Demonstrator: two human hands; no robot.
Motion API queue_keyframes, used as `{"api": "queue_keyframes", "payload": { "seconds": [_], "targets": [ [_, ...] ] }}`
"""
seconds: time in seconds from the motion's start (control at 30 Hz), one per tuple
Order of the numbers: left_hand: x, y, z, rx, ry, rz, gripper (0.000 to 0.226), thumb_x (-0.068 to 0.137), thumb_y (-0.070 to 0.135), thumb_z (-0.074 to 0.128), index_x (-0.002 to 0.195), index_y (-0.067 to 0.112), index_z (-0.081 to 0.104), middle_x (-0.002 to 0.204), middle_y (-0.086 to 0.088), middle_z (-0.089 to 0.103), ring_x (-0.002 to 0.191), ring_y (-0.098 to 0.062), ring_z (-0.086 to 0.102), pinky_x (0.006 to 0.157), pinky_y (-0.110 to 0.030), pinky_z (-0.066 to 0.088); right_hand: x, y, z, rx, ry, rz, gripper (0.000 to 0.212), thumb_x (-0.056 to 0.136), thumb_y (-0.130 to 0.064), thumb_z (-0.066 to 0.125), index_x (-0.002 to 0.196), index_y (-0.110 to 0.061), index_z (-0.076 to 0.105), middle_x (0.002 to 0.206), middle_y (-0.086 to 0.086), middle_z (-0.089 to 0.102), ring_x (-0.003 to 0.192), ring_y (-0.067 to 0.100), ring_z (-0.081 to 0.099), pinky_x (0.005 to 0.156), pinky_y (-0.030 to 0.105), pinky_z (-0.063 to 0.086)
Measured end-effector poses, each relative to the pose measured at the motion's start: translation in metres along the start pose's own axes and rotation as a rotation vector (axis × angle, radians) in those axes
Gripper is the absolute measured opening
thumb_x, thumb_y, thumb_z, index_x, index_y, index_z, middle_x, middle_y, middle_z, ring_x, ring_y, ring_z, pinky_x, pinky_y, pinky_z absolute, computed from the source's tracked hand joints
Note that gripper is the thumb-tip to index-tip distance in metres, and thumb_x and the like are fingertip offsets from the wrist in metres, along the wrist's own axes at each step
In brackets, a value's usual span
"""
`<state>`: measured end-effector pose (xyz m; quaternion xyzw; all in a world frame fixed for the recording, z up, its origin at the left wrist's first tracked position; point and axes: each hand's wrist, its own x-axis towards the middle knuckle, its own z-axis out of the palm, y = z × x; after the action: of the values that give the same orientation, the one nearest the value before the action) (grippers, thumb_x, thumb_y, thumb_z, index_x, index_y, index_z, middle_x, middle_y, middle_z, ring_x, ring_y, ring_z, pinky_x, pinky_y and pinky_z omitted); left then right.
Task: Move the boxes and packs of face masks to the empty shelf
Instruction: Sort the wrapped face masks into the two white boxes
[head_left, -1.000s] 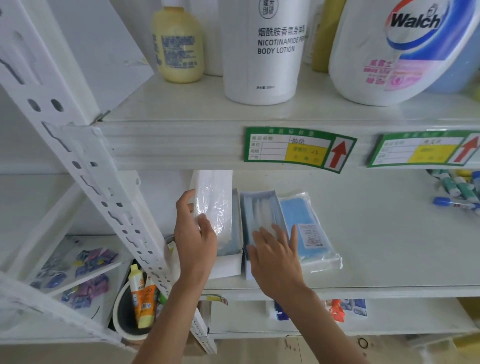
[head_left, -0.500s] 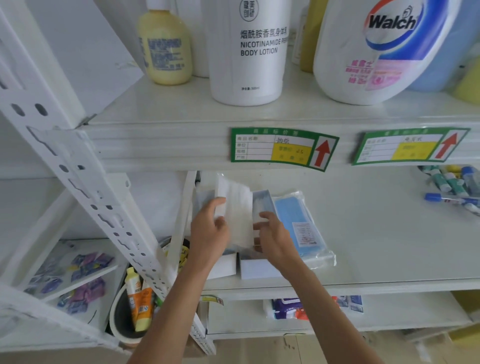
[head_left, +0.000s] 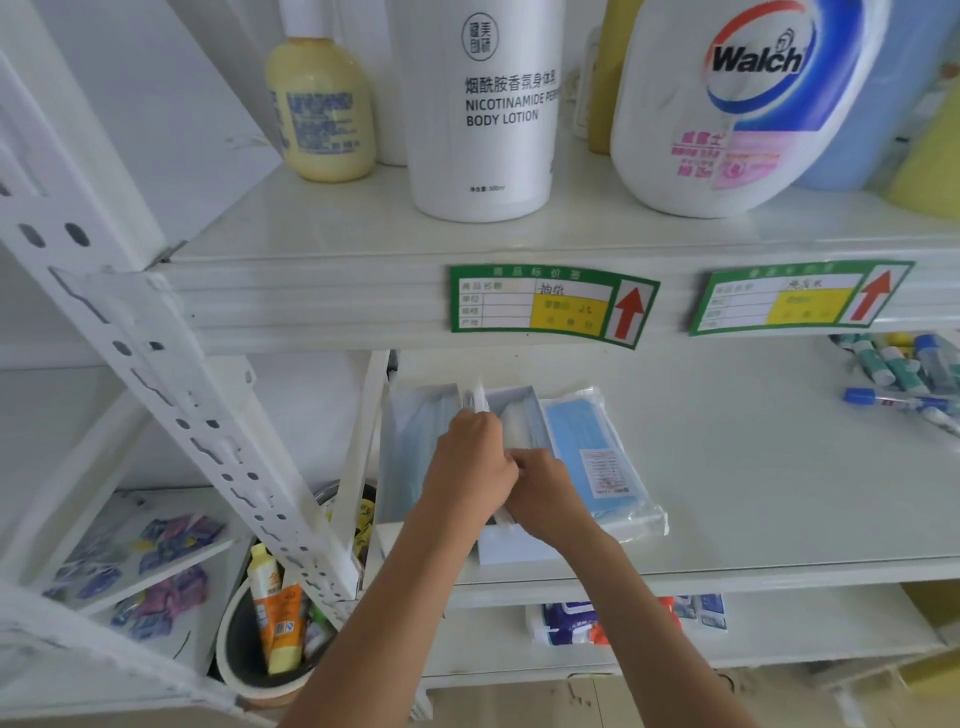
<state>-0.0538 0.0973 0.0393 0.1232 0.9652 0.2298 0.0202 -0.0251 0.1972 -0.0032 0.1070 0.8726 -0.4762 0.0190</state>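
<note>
On the white metal shelf (head_left: 727, 467), the left hand (head_left: 470, 457) and right hand (head_left: 543, 491) grip an edge-on clear-wrapped white mask pack (head_left: 480, 402) above two open white cardboard boxes (head_left: 511, 545). Their fingers curl out of sight, hiding most of it. A clear-bagged blue mask pack (head_left: 592, 452) lies at the boxes' three o'clock.

On the shelf above my hands, the white bottle (head_left: 483, 109) reads "NICOTINAMIDE", then "BODY LOTION", under a line of Chinese characters and a round logo. Right of that bottle, the large white jug (head_left: 727, 109) carries the brand "Walch" in dark letters on a red and blue swirl, with pink print below that I cannot read. Below the bottle, on the shelf's front edge, a green price tag (head_left: 553, 304) bears a red up arrow and a yellow field; a second green tag (head_left: 800, 297) to its right shows the same. Their small print is illegible.
</note>
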Motion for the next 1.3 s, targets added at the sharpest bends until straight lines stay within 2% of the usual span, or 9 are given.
{"api": "queue_keyframes", "payload": {
  "seconds": [0.07, 0.13, 0.23, 0.3, 0.5, 0.67, 0.83, 1.07, 1.3],
  "targets": [
    [0.003, 0.003, 0.007, 0.029, 0.014, -0.006, 0.003, 0.094, 0.005, 0.056, 0.095, 0.004, 0.054, 0.103, -0.014, 0.053, 0.098, -0.037, 0.064, 0.073, -0.039, 0.051, -0.008, 0.000, -0.001, 0.015, 0.125, -0.070, 0.036, 0.080, 0.003, 0.049, 0.061, -0.024, 0.062, 0.051, -0.015, 0.053, 0.047, 0.004, 0.042, 0.047, 0.009, 0.033],
    [0.004, 0.004, 0.016, 0.057, 0.036, -0.024, 0.024, 0.097, 0.007, 0.056, 0.120, 0.002, 0.053, 0.118, -0.016, 0.057, 0.102, -0.036, 0.066, 0.082, -0.042, 0.056, -0.017, 0.004, -0.002, -0.086, 0.220, -0.198, 0.029, 0.077, 0.009, 0.051, 0.070, -0.014, 0.067, 0.061, -0.007, 0.059, 0.052, 0.005, 0.047, 0.053, 0.013, 0.038],
    [-0.001, 0.001, 0.030, 0.044, -0.002, 0.010, 0.067, 0.096, 0.010, 0.053, 0.155, 0.009, 0.021, 0.128, -0.015, 0.053, 0.102, -0.035, 0.065, 0.077, -0.040, 0.050, -0.027, 0.016, -0.003, -0.233, 0.304, -0.315, 0.023, 0.074, 0.012, 0.053, 0.076, -0.006, 0.067, 0.071, 0.005, 0.062, 0.062, 0.023, 0.054, 0.058, 0.036, 0.047],
    [-0.006, -0.005, 0.038, 0.075, -0.048, 0.091, 0.084, 0.097, 0.018, 0.053, 0.160, 0.019, -0.002, 0.129, -0.014, 0.052, 0.099, -0.032, 0.064, 0.072, -0.038, 0.047, -0.030, 0.024, -0.007, -0.206, 0.361, -0.314, 0.023, 0.081, 0.009, 0.054, 0.079, -0.009, 0.069, 0.075, 0.003, 0.065, 0.067, 0.020, 0.059, 0.062, 0.032, 0.048],
    [-0.016, -0.007, 0.055, 0.152, -0.088, 0.210, 0.086, 0.102, 0.041, 0.045, 0.160, 0.012, -0.011, 0.147, -0.011, 0.042, 0.123, -0.031, 0.052, 0.098, -0.043, 0.048, -0.029, 0.027, -0.011, -0.024, 0.484, -0.300, 0.020, 0.097, -0.007, 0.054, 0.094, -0.021, 0.068, 0.091, -0.012, 0.066, 0.084, 0.004, 0.061, 0.069, 0.013, 0.045],
    [-0.017, -0.007, 0.064, 0.348, -0.106, 0.219, 0.076, 0.099, 0.035, 0.046, 0.159, 0.006, 0.009, 0.153, -0.013, 0.033, 0.132, -0.032, 0.042, 0.114, -0.042, 0.032, -0.020, 0.022, -0.007, -0.047, 0.296, -0.391, 0.023, 0.103, -0.019, 0.049, 0.109, -0.025, 0.070, 0.112, -0.012, 0.063, 0.108, 0.006, 0.055, 0.094, 0.018, 0.042],
    [-0.022, -0.020, 0.045, -0.128, -0.149, 0.343, 0.053, 0.099, 0.028, 0.046, 0.150, 0.020, 0.034, 0.149, -0.002, 0.040, 0.130, -0.022, 0.048, 0.111, -0.036, 0.041, -0.019, 0.024, -0.013, 0.112, 0.184, -0.437, 0.030, 0.105, -0.027, 0.040, 0.113, -0.025, 0.069, 0.116, -0.014, 0.060, 0.113, 0.011, 0.059, 0.095, 0.022, 0.045],
    [-0.037, -0.064, 0.040, 0.095, 0.143, 0.365, 0.023, 0.097, 0.020, 0.055, 0.114, 0.014, 0.070, 0.119, 0.001, 0.067, 0.116, -0.019, 0.059, 0.108, -0.035, 0.041, -0.009, 0.034, -0.006, -0.563, 0.130, -0.407, 0.031, 0.102, -0.028, 0.048, 0.124, -0.017, 0.065, 0.127, -0.002, 0.061, 0.118, 0.020, 0.048, 0.099, 0.033, 0.038],
    [-0.036, -0.066, 0.039, 0.029, 0.162, 0.322, 0.023, 0.099, 0.026, 0.056, 0.115, 0.015, 0.067, 0.118, 0.003, 0.068, 0.116, -0.016, 0.059, 0.107, -0.030, 0.041, -0.003, 0.025, 0.002, -0.705, 0.180, -0.320, 0.047, 0.100, -0.055, 0.035, 0.128, -0.023, 0.055, 0.120, -0.002, 0.064, 0.111, 0.023, 0.050, 0.094, 0.037, 0.040]
  ]
}}
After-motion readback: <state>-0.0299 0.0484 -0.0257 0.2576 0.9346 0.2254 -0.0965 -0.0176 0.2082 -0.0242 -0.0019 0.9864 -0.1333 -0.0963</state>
